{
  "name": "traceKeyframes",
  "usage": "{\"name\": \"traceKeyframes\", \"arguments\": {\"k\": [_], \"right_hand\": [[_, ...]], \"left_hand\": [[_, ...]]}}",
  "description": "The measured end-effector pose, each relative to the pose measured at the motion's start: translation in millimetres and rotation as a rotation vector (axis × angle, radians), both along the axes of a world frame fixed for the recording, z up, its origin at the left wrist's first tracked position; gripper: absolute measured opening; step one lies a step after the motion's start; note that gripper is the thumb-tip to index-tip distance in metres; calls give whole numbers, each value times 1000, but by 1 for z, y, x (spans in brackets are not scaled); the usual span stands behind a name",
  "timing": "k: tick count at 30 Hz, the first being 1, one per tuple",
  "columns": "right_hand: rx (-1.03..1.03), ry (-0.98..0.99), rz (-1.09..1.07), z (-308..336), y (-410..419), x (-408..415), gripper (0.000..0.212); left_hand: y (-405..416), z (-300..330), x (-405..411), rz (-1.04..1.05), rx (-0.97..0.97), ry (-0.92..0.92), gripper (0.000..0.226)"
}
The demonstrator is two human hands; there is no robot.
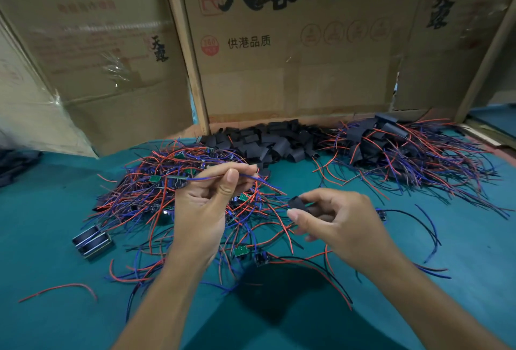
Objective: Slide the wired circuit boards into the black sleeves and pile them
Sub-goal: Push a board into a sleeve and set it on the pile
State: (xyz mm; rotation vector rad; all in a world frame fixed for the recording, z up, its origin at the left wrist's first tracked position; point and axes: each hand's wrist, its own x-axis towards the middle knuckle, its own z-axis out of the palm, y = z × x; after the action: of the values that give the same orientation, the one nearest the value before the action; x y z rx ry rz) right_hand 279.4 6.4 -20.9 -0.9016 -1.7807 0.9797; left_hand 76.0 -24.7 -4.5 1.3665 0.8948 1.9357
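My left hand [208, 199] pinches the blue and red wires [259, 179] of one circuit board between thumb and fingers, above the tangled heap of wired boards [156, 193]. Pinched by my right hand [335, 215] is a black sleeve [296, 203], with a bit of green board showing at its right end. Empty black sleeves [268, 140] lie heaped at the back middle. A pile of sleeved boards with trailing wires [405, 148] sits at the back right.
Cardboard boxes [293, 42] wall off the back of the green table [55, 238]. A small metal block part [92, 241] lies at the left of the heap. Loose boards and wires [251, 254] are scattered near my wrists, and one red wire [61, 288] lies at front left.
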Motion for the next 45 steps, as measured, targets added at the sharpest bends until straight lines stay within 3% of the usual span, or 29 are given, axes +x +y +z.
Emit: {"name": "traceKeyframes", "arguments": {"k": [5,14,20,26,31,35,40,45], "right_hand": [[-28,6,-32,1,-2,0,12],[143,-92,-144,5,-5,-1,17],[251,-119,-102,7,-7,-2,29],[308,-162,-34,8,-11,-4,19],[189,-87,-1,1,-16,-14,11],[62,-26,32,-2,-13,-16,18],[4,18,-26,-1,-6,-11,3],[-102,138,-23,7,-1,-5,4]], "left_hand": [[-4,1,4,-33,28,87,15],[-5,1,6,-89,14,28,18],[-5,1,6,-125,-16,-2,23],[-3,-8,16,-152,-128,47,15],[-1,-23,35,-239,-240,110,25],[0,-26,33,-280,-349,92,28],[1,-21,19,-187,-488,207,43],[5,-16,16,-257,-422,-237,47]]}}
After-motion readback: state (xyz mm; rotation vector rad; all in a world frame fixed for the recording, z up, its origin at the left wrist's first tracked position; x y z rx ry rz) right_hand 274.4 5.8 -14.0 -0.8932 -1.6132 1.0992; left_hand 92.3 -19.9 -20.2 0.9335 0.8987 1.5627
